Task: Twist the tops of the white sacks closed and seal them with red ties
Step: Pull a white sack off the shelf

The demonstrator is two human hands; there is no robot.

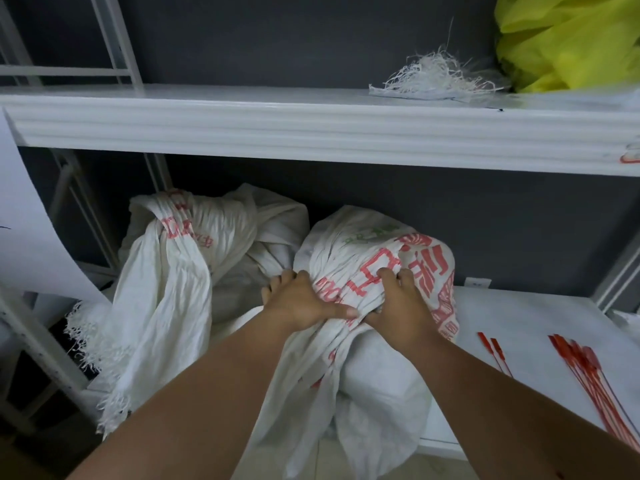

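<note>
A white woven sack (381,372) with red print stands on the lower shelf in front of me, its top bunched into a thick gathered neck. My left hand (298,301) grips that neck from the left, thumb pointing right. From the right, my right hand (403,306) grips the same bunched fabric, fingers curled over the red print. A second white sack (180,271) leans to the left, its frayed top hanging loose. Red ties (585,372) lie in a bundle on the shelf at the right, with two more red ties (493,348) apart from it.
A white upper shelf (311,126) runs across above the sacks, carrying a wad of white frayed strands (436,77) and a yellow bag (568,39). The white lower shelf (512,317) extends to the right. Metal rack posts (41,355) stand at the left.
</note>
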